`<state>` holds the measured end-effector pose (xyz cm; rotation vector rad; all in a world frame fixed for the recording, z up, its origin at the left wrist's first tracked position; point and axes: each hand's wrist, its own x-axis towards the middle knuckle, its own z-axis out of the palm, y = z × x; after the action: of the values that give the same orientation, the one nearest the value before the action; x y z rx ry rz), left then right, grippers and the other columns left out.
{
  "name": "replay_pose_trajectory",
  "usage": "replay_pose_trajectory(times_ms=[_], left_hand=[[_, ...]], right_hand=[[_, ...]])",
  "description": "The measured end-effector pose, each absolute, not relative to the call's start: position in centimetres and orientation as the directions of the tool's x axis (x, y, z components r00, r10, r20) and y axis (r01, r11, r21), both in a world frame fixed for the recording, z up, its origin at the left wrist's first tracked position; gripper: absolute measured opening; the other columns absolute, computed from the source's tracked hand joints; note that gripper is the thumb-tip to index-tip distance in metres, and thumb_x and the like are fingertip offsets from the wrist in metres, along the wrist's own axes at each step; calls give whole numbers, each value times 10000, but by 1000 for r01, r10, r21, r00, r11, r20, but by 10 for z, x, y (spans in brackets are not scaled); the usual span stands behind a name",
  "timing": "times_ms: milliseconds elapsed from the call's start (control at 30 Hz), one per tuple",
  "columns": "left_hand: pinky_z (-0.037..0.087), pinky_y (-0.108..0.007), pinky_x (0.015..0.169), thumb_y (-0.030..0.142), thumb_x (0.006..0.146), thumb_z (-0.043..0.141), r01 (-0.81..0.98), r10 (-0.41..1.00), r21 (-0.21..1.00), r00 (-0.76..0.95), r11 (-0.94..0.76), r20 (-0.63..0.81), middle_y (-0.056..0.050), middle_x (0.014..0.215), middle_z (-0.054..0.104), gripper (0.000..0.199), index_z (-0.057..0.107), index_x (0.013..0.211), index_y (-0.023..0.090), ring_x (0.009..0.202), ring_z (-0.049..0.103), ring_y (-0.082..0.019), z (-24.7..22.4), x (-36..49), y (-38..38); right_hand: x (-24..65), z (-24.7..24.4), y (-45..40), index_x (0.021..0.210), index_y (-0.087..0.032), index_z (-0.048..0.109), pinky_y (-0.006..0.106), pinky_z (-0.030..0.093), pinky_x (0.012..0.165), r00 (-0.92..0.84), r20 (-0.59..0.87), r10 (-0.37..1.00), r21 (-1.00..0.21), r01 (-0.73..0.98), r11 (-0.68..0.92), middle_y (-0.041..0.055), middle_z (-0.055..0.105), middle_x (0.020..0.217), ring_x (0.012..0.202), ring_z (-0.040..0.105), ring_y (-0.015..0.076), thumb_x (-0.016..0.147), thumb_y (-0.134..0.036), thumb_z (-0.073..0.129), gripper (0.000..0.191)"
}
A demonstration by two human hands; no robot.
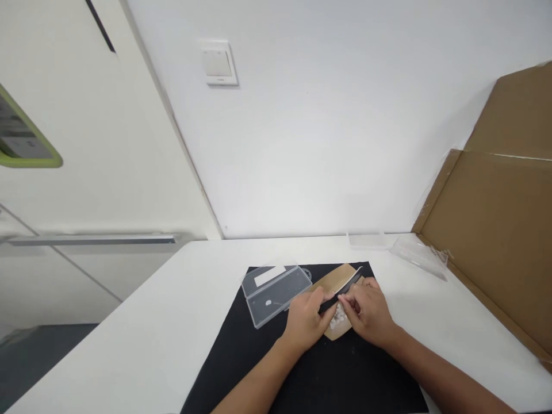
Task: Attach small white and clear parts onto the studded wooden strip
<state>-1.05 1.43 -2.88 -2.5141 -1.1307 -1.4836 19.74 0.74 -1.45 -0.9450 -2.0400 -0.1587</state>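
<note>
A long, narrow black strip with a pale edge [354,278] lies slantwise between my two hands, over a brown paper tray [332,280]. My left hand [307,321] grips its lower left end, thumb on top. Closer to the upper right end, my right hand [367,310] is closed on the strip, fingertips pinched at its near side. Whether a small piece sits in that pinch is hidden. Small white bits [338,317] lie in the near end of the tray, between the hands. Left of my left hand, a clear plastic case [269,305] lies opened out with a white label inside.
Tray and case rest on a black mat [233,351] over a white table [142,339]. Clear plastic pieces [417,255] lie at the back right. A cardboard sheet [500,230] stands along the right side. Behind the table rises a white wall with a switch [219,63].
</note>
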Motion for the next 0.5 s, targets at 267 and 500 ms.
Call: replay_pose_trajectory(times_ms=[267, 500], left_hand=[[629, -287, 664, 305, 954, 685, 623, 599, 321, 305, -714, 740, -50, 897, 819, 123, 689, 1015, 199, 764, 798, -210, -32, -11, 17], [624, -295, 682, 371, 989, 657, 632, 597, 302, 322, -713, 734, -55, 912, 818, 181, 690, 1036, 199, 789, 798, -214, -31, -10, 18]], right_hand=[[207, -19, 17, 788, -216, 522, 371, 364, 770, -323, 752, 574, -271, 643, 716, -70, 507, 606, 541, 470, 120, 1034, -246, 592, 257], [206, -17, 14, 786, -223, 518, 373, 375, 767, -306, 772, 557, -237, 674, 700, -65, 523, 594, 531, 474, 124, 1020, -259, 614, 256]])
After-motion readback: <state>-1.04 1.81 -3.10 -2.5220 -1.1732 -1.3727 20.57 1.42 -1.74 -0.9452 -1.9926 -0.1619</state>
